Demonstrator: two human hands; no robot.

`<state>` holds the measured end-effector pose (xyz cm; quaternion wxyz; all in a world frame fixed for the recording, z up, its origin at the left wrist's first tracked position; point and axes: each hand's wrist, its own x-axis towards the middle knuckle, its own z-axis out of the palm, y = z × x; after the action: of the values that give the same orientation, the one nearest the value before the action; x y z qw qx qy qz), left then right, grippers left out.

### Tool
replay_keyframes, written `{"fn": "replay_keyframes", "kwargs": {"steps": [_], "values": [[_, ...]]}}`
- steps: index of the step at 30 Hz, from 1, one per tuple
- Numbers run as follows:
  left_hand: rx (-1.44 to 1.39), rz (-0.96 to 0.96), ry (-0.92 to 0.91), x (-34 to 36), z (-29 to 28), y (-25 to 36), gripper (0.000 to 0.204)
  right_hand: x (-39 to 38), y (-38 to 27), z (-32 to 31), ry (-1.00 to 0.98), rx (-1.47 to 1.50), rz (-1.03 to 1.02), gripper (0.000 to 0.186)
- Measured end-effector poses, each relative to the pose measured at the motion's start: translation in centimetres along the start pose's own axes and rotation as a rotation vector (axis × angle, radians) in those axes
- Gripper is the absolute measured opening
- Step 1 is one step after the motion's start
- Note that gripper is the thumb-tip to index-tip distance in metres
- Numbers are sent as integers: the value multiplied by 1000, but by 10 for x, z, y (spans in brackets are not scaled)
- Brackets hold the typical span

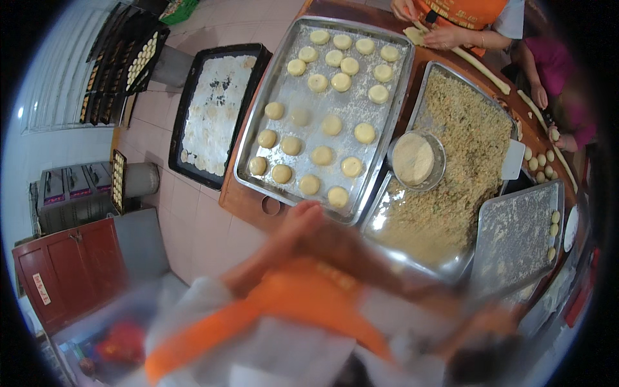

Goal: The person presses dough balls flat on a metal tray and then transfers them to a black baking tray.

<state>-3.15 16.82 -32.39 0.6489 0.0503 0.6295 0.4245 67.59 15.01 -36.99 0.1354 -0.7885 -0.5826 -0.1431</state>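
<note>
My left hand (302, 220) is over the table's near edge, at the near side of a large metal tray (248, 158). Motion smears its fingers, and I cannot tell if they hold anything. Rows of round, flat, pale dough pieces (322, 155) lie on that floured tray. A blurred shape low on the right looks like my right hand (483, 330), below a smaller floured tray (509, 226) with a few dough pieces along its right side; its fingers cannot be made out. A thin ring (271, 205) lies by the big tray's near left corner.
Right of the big tray, a pan of crumbly filling (464, 122) holds a metal bowl of pale crumbs (414, 158) and a white scraper (513, 160). Across the table, another person's hands (442, 35) work a dough rope (483, 69). A dark baking tray (213, 109) is at left.
</note>
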Motion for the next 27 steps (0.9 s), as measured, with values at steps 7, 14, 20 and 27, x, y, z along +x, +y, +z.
{"fn": "replay_keyframes", "kwargs": {"steps": [7,14,20,27], "values": [[490,336,122,41,-94,9,34,-91,-377,1,-646,853,196,29],[1193,1144,130,185,-119,182,45,-4,-662,19,-618,817,-438,42],[1484,1447,106,305,-101,264,48,82,-792,109,-439,470,-549,50],[1618,1069,-87,290,-117,249,47,54,-783,108,-534,333,-476,44]]}}
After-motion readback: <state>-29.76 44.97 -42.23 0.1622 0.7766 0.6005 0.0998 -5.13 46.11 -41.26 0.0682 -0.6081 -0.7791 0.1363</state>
